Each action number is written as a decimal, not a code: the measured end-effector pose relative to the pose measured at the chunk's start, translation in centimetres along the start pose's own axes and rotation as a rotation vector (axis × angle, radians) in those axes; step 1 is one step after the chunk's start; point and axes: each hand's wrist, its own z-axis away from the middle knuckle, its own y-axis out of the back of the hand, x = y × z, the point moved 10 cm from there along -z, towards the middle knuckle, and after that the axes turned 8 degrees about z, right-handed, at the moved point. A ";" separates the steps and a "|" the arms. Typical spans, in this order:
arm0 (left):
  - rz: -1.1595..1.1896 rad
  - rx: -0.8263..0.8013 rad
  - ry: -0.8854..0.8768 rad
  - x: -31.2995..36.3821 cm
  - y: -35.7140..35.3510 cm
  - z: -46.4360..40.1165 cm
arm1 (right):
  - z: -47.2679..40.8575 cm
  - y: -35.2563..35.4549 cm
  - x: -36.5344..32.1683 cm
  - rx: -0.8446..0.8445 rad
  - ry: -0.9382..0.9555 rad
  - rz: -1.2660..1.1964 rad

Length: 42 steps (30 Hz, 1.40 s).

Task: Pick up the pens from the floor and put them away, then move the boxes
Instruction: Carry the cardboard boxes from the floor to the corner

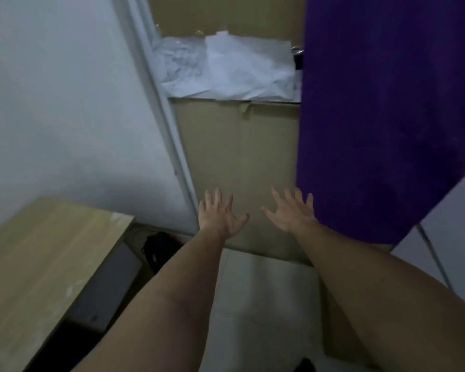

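Left hand [220, 217]: reaching forward, fingers spread and straight, palm turned toward the lower front face of the cardboard box [239, 162]; holding nothing; contact with the cardboard not clear.
Right hand [291, 212]: reaching forward beside the left, fingers spread, close in front of the same face, near its right edge; holding nothing; contact not clear.
Cardboard box: tall, brown, standing upright on the pale floor [263, 291], wedged between the white wall [65, 103] on the left and the purple cloth [381, 116] on the right; strip of tape at the top edge of its front.
Papers [226, 68]: crumpled white sheets and clear plastic heaped on top of the box, against another brown cardboard surface [226, 14] behind.
Purple cloth: hanging down, covering the right edge of the box.
Wooden table [38, 264]: light top, bottom left corner of the view; dark object [159, 248] on the floor past its far corner, blurred.
Pens: not visible.
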 end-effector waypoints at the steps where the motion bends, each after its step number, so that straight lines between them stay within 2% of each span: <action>1: 0.000 -0.006 0.030 -2.3 -0.2 1.8 | 1.3 -0.5 -2.4 -0.015 0.031 -0.001; 9: 0.055 0.025 0.343 -16.9 -0.8 17.6 | 10.8 -3.1 -19.2 -0.022 0.341 0.067; 16: 0.118 -0.014 0.656 -24.1 -5.0 36.3 | 23.3 -7.7 -30.9 -0.059 0.685 0.159; 28: 0.259 0.052 1.099 -34.6 -8.0 66.4 | 48.4 -13.9 -47.4 -0.134 1.017 0.266; 35: 0.271 0.109 1.258 -44.4 -9.0 87.7 | 65.8 -16.3 -59.5 -0.093 1.190 0.246; 42: 0.315 0.129 1.386 -51.3 -10.7 104.2 | 81.0 -20.8 -68.4 -0.132 1.340 0.316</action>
